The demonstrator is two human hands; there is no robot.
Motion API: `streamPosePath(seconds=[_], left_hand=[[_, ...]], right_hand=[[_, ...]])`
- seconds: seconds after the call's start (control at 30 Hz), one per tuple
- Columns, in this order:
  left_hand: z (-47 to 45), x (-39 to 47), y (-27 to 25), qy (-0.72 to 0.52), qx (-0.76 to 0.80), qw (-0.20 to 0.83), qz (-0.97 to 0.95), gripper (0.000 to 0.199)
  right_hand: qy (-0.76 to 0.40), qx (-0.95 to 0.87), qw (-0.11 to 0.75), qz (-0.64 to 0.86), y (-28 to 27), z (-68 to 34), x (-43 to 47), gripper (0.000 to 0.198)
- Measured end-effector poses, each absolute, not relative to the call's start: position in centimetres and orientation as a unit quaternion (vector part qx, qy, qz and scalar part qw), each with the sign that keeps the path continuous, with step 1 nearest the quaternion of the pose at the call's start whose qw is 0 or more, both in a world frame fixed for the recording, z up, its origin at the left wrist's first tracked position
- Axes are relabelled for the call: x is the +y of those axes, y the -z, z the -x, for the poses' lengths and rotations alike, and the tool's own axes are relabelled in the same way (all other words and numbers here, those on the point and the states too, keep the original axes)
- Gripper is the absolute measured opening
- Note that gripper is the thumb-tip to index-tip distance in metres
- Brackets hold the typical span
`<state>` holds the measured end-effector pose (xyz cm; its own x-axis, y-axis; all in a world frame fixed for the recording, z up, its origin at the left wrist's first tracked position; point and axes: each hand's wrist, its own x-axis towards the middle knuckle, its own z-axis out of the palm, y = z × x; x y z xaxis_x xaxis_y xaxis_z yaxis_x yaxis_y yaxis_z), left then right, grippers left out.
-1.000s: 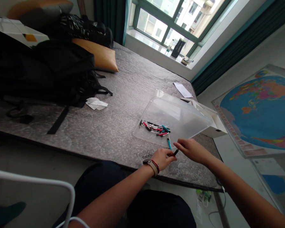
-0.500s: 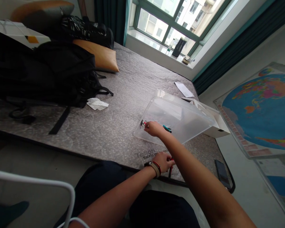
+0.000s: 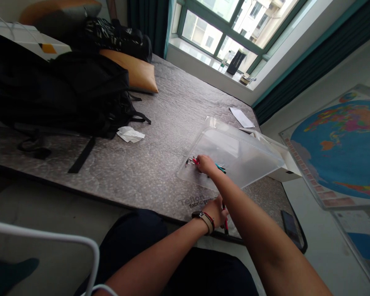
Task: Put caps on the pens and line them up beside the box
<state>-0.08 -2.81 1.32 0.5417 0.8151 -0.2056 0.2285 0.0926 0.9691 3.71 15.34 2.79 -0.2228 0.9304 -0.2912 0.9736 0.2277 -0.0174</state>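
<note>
My right hand [image 3: 206, 165] is over the clear plastic bin [image 3: 249, 154], its fingers closed around something red, perhaps a pen; the exact kind is too small to tell. Beside those fingertips lie several small items [image 3: 189, 160] with dark and silvery parts. Teal and black pen-like items [image 3: 221, 168] rest behind the hand, partly covered by my right forearm. Nearer to me, at the mattress edge, my left hand [image 3: 216, 211] wears a watch and bracelets and is closed on red and black pen-like items [image 3: 225, 226]. My right forearm partly hides its fingers.
The bin stands on a grey mattress [image 3: 169, 123]. A white box [image 3: 291, 164] adjoins the bin, and a phone [image 3: 291, 228] lies at the right edge. A crumpled tissue [image 3: 130, 134] and black backpack [image 3: 89, 90] are to the left; white paper [image 3: 241, 118] lies farther back.
My right hand has shifted slightly right, and the red item at its fingers shows more clearly. My left hand has turned, with more of its red items showing below. The view has shifted slightly.
</note>
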Motion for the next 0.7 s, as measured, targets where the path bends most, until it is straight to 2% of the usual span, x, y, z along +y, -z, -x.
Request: streamPosePath(seconds=[0.23, 0.7], left_hand=[[0.3, -2.8, -2.1, -0.198, 0.385, 0.619, -0.656, 0.013], [0.1, -2.8, -1.2, -0.225, 0.401, 0.513, -0.725, 0.015]], right_hand=[[0.072, 0.757, 0.083, -0.644, -3.9, -5.7, 15.2, 0.015], [0.145, 0.842, 0.048, -0.518, -2.2, -2.4, 14.9, 0.014]])
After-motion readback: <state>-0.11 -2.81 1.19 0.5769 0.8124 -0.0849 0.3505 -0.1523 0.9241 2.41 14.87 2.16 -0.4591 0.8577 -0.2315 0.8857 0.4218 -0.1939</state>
